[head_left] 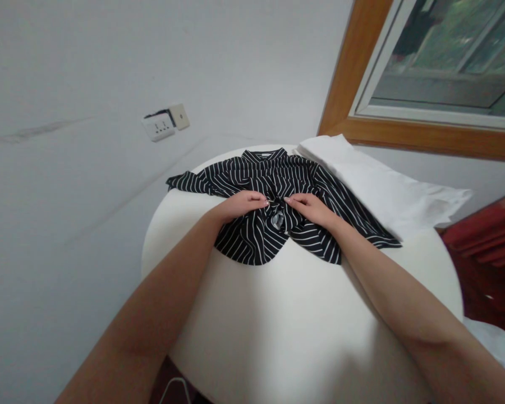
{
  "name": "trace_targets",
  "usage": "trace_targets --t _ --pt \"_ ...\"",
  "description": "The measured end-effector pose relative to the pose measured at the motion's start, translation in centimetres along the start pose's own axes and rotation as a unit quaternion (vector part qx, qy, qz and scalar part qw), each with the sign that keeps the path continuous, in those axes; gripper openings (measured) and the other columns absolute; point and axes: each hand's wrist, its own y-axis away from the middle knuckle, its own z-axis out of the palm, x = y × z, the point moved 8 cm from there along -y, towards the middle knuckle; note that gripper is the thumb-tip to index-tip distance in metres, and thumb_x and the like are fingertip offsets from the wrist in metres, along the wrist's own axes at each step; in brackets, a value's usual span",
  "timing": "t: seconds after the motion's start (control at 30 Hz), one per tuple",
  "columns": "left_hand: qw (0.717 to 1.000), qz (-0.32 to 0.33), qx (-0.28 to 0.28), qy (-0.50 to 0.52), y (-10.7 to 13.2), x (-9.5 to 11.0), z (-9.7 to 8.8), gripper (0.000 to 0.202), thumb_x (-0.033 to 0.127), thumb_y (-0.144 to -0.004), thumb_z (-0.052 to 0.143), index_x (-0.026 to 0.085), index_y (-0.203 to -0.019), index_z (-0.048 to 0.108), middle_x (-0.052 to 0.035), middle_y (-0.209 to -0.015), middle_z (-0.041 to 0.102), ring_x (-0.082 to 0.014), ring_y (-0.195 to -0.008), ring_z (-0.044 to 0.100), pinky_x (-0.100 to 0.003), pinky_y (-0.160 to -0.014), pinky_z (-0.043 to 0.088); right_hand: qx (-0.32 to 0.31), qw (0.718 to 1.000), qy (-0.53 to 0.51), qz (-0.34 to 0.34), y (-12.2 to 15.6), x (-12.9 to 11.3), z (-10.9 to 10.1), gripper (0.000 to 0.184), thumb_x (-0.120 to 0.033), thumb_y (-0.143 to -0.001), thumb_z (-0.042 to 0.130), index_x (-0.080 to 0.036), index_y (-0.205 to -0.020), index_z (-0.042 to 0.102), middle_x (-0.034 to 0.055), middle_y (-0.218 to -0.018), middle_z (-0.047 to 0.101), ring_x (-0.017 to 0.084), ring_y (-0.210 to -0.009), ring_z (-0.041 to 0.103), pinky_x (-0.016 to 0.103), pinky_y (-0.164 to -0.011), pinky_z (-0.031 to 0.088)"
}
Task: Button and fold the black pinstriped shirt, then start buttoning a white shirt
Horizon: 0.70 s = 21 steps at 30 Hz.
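Observation:
A black shirt with white stripes (pixel 252 244) lies spread on the round white table (pixel 278 325), its collar toward the wall. Both sleeves reach out to the sides, and the fabric is bunched at the middle of the front. My left hand (pixel 243 203) pinches the cloth just left of the front opening. On the other side of the opening, my right hand (pixel 310 207) pinches the cloth too. The fingertips are a short gap apart. Whether a button sits between them is too small to tell.
A white cloth or bag (pixel 370 179) lies at the back right, touching the right sleeve. Behind the table is a pale wall with a socket (pixel 159 127). A wood-framed window (pixel 421 134) is at the upper right, with red fabric (pixel 492 230) below it.

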Motion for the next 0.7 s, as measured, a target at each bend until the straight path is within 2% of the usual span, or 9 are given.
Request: trace_targets --t 0.07,0.13,0.2,0.27,0.33,0.4,0.47,0.53,0.7 --pt "0.999 -0.005 0.042 0.003 -0.1 -0.3 -0.7 0.029 0.046 -0.08 0.062 0.017 -0.08 0.065 0.0011 -0.07 0.059 -0.0119 -0.066 0.052 -0.025 -0.064 0.04 0.019 1.0 -0.005 -0.004 -0.1 0.3 -0.4 0.044 -0.057 -0.088 0.048 -0.02 -0.065 0.051 -0.0019 -0.065 0.048 0.013 -0.064 0.044 0.027 -0.064 0.036" --pt "0.994 -0.025 0.11 0.017 -0.3 -1.1 -1.8 0.029 0.046 -0.081 0.059 0.017 -0.081 0.063 0.0027 -0.063 0.053 -0.0106 -0.057 0.047 -0.024 -0.057 0.037 0.054 0.998 -0.011 -0.001 -0.1 0.8 -0.9 0.039 -0.055 -0.087 0.05 -0.02 -0.07 0.053 -0.0018 -0.067 0.05 0.013 -0.064 0.045 0.027 -0.064 0.037" --pt "0.983 -0.03 0.18 0.022 -0.3 -1.8 -2.8 0.023 0.041 -0.082 0.058 0.018 -0.085 0.059 0.0033 -0.063 0.053 -0.0106 -0.055 0.047 -0.024 -0.057 0.037 0.09 0.996 -0.008 0.006 0.0 1.3 -1.4 0.035 -0.053 -0.087 0.052 -0.02 -0.076 0.053 -0.0024 -0.067 0.049 0.013 -0.063 0.044 0.027 -0.063 0.036" --pt "0.975 0.001 0.222 -0.009 -0.2 -1.7 -3.4 0.019 0.033 -0.08 0.06 0.019 -0.092 0.054 0.0034 -0.066 0.056 -0.0114 -0.059 0.051 -0.024 -0.06 0.04 0.118 0.993 0.015 0.005 0.1 1.5 -1.7 0.031 -0.052 -0.087 0.053 -0.021 -0.081 0.053 -0.0031 -0.068 0.049 0.013 -0.063 0.044 0.027 -0.063 0.036" --pt "0.971 0.052 0.217 -0.081 -0.2 -1.0 -3.3 0.018 0.026 -0.08 0.058 0.02 -0.095 0.051 0.0036 -0.07 0.057 -0.0121 -0.062 0.052 -0.025 -0.064 0.041 0.132 0.99 0.046 0.004 0.3 1.4 -1.9 0.03 -0.052 -0.087 0.053 -0.022 -0.084 0.053 -0.0035 -0.068 0.048 0.014 -0.064 0.044 0.027 -0.065 0.036" --pt "0.965 0.107 0.17 -0.167 -0.3 -0.1 -2.5 0.009 0.02 -0.082 0.05 0.02 -0.089 0.054 0.0016 -0.076 0.058 -0.0135 -0.07 0.054 -0.028 -0.071 0.043 0.128 0.99 0.06 0.002 0.4 1.3 -1.8 0.03 -0.052 -0.088 0.051 -0.022 -0.086 0.052 -0.0032 -0.07 0.049 0.014 -0.065 0.045 0.027 -0.067 0.037" --pt "0.956 0.141 0.124 -0.227 -0.3 0.4 -1.7 0.018 0.015 -0.083 0.042 0.019 -0.081 0.059 -0.0013 -0.082 0.059 -0.0158 -0.081 0.055 -0.031 -0.082 0.043 0.118 0.991 0.056 -0.002 0.4 1.2 -1.7 0.031 -0.053 -0.09 0.047 -0.022 -0.085 0.052 -0.0022 -0.072 0.051 0.015 -0.068 0.048 0.028 -0.069 0.038" --pt "0.951 0.144 0.106 -0.254 -0.3 0.5 -1.4 0.023 0.015 -0.083 0.041 0.019 -0.082 0.064 -0.0031 -0.087 0.06 -0.0172 -0.087 0.056 -0.033 -0.086 0.043 0.111 0.993 0.051 -0.009 0.4 1.1 -1.7 0.032 -0.052 -0.092 0.043 -0.022 -0.084 0.052 -0.0009 -0.076 0.054 0.016 -0.072 0.05 0.028 -0.072 0.039" --pt "0.944 0.093 0.113 -0.296 -0.5 0.2 -0.9 0.022 0.031 -0.086 0.049 0.018 -0.09 0.066 -0.0046 -0.089 0.06 -0.0173 -0.082 0.056 -0.031 -0.081 0.044 0.118 0.991 0.057 0.004 0.5 1.7 -1.6 0.025 -0.046 -0.091 0.047 -0.022 -0.092 0.053 -0.0014 -0.075 0.056 0.016 -0.07 0.053 0.028 -0.071 0.04"
